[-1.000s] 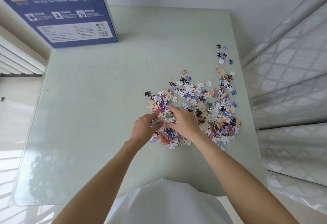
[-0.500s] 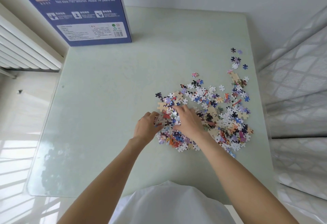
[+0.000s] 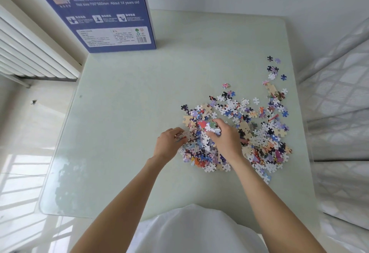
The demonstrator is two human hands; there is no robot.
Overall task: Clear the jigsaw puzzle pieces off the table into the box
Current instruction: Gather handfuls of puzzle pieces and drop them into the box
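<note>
Nearest, both hands are curling round puzzle pieces: the left hand (image 3: pixel 168 142) is pinching a few at the pile's (image 3: pixel 237 132) left edge, the right hand (image 3: pixel 225 136) is gripping a clump. Farther off, the box (image 3: pixel 103 12) is standing at the table's (image 3: pixel 123 132) far-left corner.

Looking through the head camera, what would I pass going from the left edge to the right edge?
Radiator → blue puzzle box → left hand → right hand → main heap of puzzle pieces → quilted white bedding.
</note>
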